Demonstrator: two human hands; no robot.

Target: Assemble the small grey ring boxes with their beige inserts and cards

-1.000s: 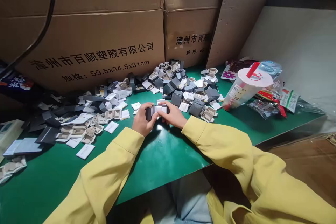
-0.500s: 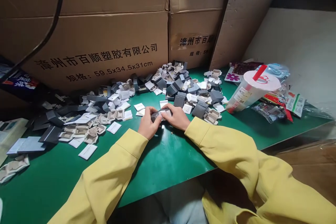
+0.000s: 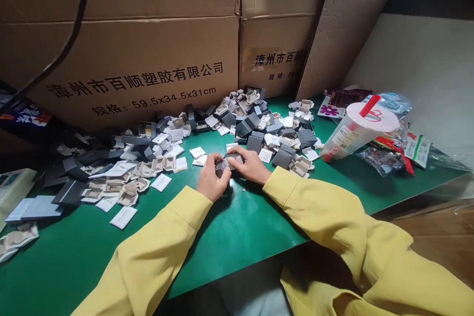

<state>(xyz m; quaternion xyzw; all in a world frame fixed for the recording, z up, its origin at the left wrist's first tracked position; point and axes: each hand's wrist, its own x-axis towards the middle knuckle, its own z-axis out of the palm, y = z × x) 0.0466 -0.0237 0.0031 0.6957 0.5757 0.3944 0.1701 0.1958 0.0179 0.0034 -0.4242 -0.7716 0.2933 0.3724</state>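
Box (image 3: 237, 157), small and grey (partly hidden), sits clamped by left hand (image 3: 212, 180) and right hand (image 3: 254, 166); uneven thumb pressure could crease or skew it.

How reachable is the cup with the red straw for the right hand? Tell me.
Probably yes: only a low scatter of small boxes lies between the right hand and the cup. That hand grips a small grey object, though, so would likely need freeing first.

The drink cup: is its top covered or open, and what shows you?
Covered: a pale lid spans the top of the cup, with a red straw sticking up from it.
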